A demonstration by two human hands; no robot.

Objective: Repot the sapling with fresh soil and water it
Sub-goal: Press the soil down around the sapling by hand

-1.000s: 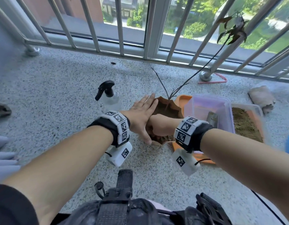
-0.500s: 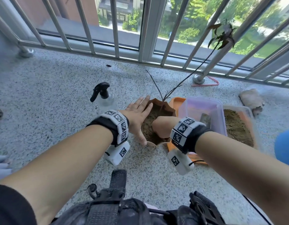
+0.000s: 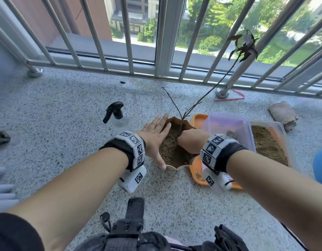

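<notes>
From the head view, your left hand [image 3: 154, 134] lies flat with fingers spread against the pot's [image 3: 176, 167] left rim. Your right hand [image 3: 191, 140] is curled closed in the soil [image 3: 170, 151] at the sapling's [image 3: 182, 120] base. The spray bottle [image 3: 118, 116] stands just left.

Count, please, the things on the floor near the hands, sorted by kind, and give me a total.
Flower pot: 1, terracotta pot with the sapling
Spray bottle: 1, spray bottle
Clear plastic boxes: 2, empty box and soil box
Orange tray: 1, tray
Cloth: 1, cloth
Total: 6
</notes>
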